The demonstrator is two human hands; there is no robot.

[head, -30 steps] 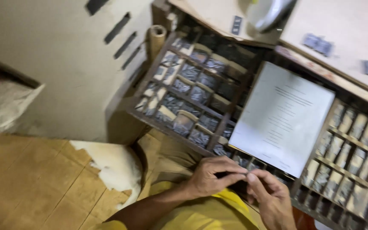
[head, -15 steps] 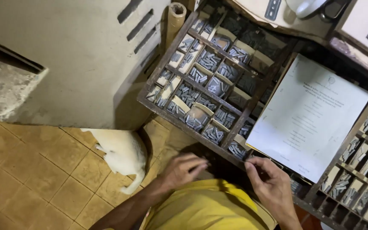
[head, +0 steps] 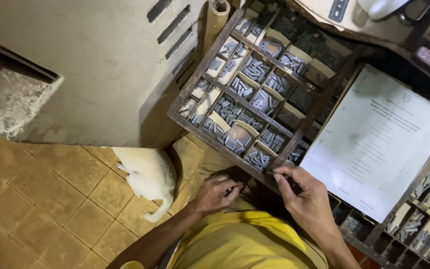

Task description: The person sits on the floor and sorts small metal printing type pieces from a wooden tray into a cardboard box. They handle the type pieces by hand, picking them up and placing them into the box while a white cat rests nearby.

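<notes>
A wooden type case [head: 202,67] with many small compartments of grey metal type pieces [head: 255,67] lies tilted in front of me. My right hand [head: 302,197] rests at the case's near rail, thumb and forefinger pinched on a small metal type piece [head: 273,173]. My left hand [head: 215,194] is just below the case, over my lap, its fingers curled round a small dark metal object that is mostly hidden. A white printed sheet [head: 381,142] lies on the case to the right of my right hand.
A white animal [head: 148,174] lies on the tan tiled floor [head: 36,199] to the left of my knees, against a beige metal cabinet [head: 100,65]. More type compartments [head: 419,224] continue at lower right. My yellow shirt [head: 240,244] fills the bottom.
My hands have moved apart. The right hand has risen to the case's near rail while the left stayed low. The view has shifted, showing more floor and the white animal.
</notes>
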